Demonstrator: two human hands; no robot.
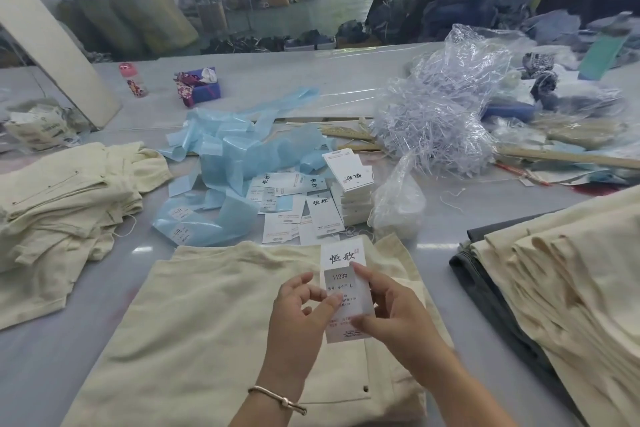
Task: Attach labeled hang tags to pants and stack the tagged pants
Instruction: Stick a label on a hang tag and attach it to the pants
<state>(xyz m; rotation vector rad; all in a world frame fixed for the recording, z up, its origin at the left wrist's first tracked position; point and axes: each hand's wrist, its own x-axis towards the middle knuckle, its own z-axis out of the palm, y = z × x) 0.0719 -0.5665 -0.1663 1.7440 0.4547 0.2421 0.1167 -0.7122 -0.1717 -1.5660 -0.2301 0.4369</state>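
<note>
Since the hang tag (347, 291) is light, stiff card, I pinch its edges with my left hand (300, 312) and right hand (391, 310) above the soft, limp pants (194, 333) at six o'clock.

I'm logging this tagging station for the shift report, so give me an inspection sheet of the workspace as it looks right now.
Surface: pale grey table, glossy, bare patches between piles.
Job's things: hang tag held over cream pants lying flat; loose tags and a tag stack beyond; cream pants pile on the left, folded stack on the right.
Clutter: blue plastic strips, clear plastic bags, small bottle.
Hands: left hand and right hand both pinch the hang tag.
Cables: nothing seen; only a loose string.
Surroundings: warehouse floor with stuffed sacks and dark garment heaps.
</note>
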